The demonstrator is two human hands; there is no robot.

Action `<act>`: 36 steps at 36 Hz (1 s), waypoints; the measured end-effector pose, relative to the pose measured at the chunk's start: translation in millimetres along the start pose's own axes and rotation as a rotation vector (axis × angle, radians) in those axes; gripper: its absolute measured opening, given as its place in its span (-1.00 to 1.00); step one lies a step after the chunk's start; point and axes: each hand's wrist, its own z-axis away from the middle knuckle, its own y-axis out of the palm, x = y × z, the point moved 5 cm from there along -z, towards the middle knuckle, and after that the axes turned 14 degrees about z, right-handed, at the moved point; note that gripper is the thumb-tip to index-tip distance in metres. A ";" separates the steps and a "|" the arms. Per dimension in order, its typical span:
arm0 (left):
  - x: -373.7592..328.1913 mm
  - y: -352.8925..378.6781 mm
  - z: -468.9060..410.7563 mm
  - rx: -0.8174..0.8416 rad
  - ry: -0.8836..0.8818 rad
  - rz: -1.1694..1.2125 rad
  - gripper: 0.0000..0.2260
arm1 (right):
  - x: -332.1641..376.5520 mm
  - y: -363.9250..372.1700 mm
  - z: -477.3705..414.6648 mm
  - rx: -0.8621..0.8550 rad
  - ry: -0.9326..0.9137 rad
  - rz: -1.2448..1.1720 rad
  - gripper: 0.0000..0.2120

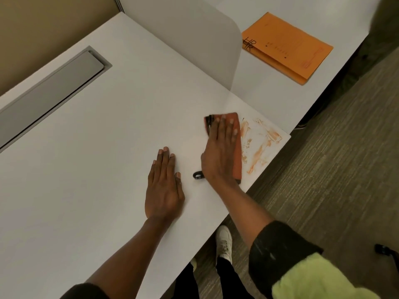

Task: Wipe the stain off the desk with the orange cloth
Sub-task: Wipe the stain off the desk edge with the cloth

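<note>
One counter (97, 147), two grips: left grip (164, 186) lies flat, fingers straight; right grip (220, 152), fingers straight, presses one orange cloth (237, 160) beside one stain (259, 143).

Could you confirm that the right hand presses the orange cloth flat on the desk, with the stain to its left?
Not quite: the head view shows the stain to the right of the cloth; the right hand does press it flat on the desk.

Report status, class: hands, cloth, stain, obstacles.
Right hand flat on orange cloth, beside stain. Left hand flat on desk. Small black object beside right hand.
</note>
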 end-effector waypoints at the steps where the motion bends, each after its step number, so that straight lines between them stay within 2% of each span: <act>1: 0.1 0.5 -0.1 -0.004 0.004 0.000 -0.47 | 3.8 -1.1 11.7 0.017 0.030 -0.011 -0.30; 4: 1.7 1.4 -0.1 -0.006 0.003 0.006 -0.47 | 20.6 -1.6 20.8 0.075 0.030 -0.033 -0.28; 9: 2.2 1.4 -1.0 -0.013 0.001 0.005 -0.48 | 14.5 4.1 -33.3 0.081 -0.087 -0.017 -0.30; 13: 1.6 1.9 0.3 -0.005 -0.007 -0.009 -0.47 | -12.0 -0.8 -44.1 0.063 0.021 0.064 -0.33; 17: 1.7 2.9 -0.3 -0.010 -0.006 -0.015 -0.47 | -18.6 -3.6 -3.8 0.038 0.085 0.011 -0.28; 21: 0.7 3.2 0.6 -0.019 0.005 -0.029 -0.47 | -2.9 -1.9 16.2 0.037 -0.068 0.061 -0.33; 26: -0.6 2.1 0.6 -0.008 0.003 -0.029 -0.47 | -9.5 1.9 -42.0 0.075 -0.179 0.092 -0.30; 29: -0.7 1.6 0.2 -0.007 0.005 -0.031 -0.48 | -27.1 -0.1 -63.8 0.090 -0.083 0.140 -0.36; 33: 0.7 2.3 0.8 -0.001 -0.006 -0.030 -0.47 | -29.0 -2.8 -40.1 0.084 0.114 0.159 -0.36; 36: -1.0 2.2 0.5 -0.016 -0.009 -0.017 -0.47 | -7.7 -3.9 -19.4 0.109 0.094 0.126 -0.40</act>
